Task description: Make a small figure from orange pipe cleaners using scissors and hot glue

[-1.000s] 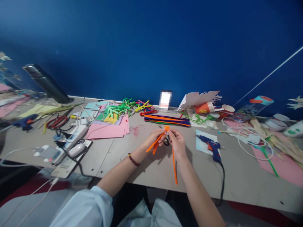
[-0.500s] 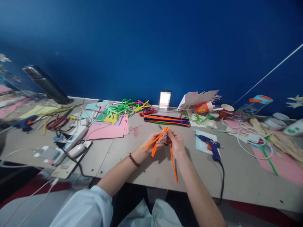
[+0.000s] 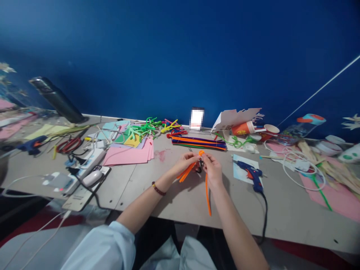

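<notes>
Orange pipe cleaner (image 3: pixel 207 195): three free ends visible, a coiled loop on top, held over the near half of the desk (image 3: pixel 180 204). Its long leg runs straight toward the near edge from the right hand (image 3: pixel 213 169), which is nearer that leg and the loop; two short ends angle down-left past the left hand (image 3: pixel 187 163). Both hands are closed to a narrow pinch on it, fingertips nearly meeting. Black-handled scissors (image 3: pixel 199 167) sit partly hidden between them — whether held, cannot tell. One beaded bracelet (image 3: pixel 158 188) on the left wrist. Right of the hands, one blue glue gun (image 3: pixel 251 176); left, one stack of pink paper (image 3: pixel 126 155). Toward the far edge, one bundle of multicoloured pipe cleaners (image 3: pixel 198 143), two paper cups — orange (image 3: pixel 242 128), white (image 3: pixel 271 129).
</notes>
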Available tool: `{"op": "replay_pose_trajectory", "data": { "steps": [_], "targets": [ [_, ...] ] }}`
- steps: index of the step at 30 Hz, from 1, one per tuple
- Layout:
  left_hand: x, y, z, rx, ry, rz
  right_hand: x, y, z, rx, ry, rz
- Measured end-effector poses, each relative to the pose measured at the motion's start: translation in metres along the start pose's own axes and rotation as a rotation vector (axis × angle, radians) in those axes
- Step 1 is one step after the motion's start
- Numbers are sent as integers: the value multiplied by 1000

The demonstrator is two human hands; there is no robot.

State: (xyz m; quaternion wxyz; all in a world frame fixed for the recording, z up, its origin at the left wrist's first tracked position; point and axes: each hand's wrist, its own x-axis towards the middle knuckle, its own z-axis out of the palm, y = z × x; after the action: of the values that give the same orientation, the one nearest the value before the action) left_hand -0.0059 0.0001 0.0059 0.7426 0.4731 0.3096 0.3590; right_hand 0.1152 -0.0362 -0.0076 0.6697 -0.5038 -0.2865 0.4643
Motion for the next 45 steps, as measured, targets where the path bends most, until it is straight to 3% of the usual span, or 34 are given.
{"op": "replay_pose_trajectory", "data": {
  "steps": [6,14,30,45],
  "targets": [
    [0,-10,2,303,109,264,1,3,-1,-88,5,-103],
    [-3,-14,6,463,173,360,-2,1,-1,-155,-28,-154],
    [-3,-13,7,434,212,400,-4,2,-1,-209,-15,-201],
    [-2,-15,7,354,233,350,-4,3,0,-203,-31,-183]
  ]
}}
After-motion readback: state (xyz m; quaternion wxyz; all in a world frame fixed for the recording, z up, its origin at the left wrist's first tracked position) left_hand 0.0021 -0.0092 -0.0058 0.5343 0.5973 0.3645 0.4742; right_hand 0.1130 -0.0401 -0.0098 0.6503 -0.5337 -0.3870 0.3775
